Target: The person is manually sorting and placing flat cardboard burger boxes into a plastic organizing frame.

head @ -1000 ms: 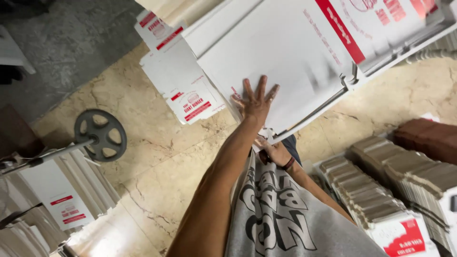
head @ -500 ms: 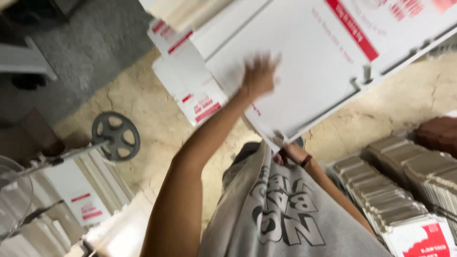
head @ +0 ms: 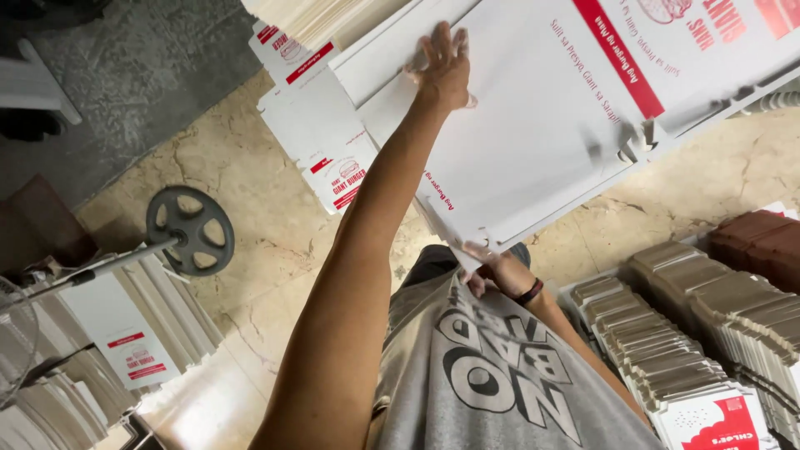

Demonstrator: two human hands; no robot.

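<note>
A large flat white cardboard box blank with red printed stripes lies across the top of the view, over other blanks. My left hand reaches far out on a straight arm and rests flat on the blank near its left edge, fingers spread. My right hand, with a dark wristband, sits close to my grey printed shirt and pinches the blank's near corner.
More white blanks poke out to the left. A grey wheel on a rod stands over leaning stacks of blanks at the lower left. Rows of folded cartons and a brown stack fill the right, on a marble floor.
My left hand has slid farther away along the blank, toward its far end, with the arm stretching out. My right hand has stayed on the near corner.
</note>
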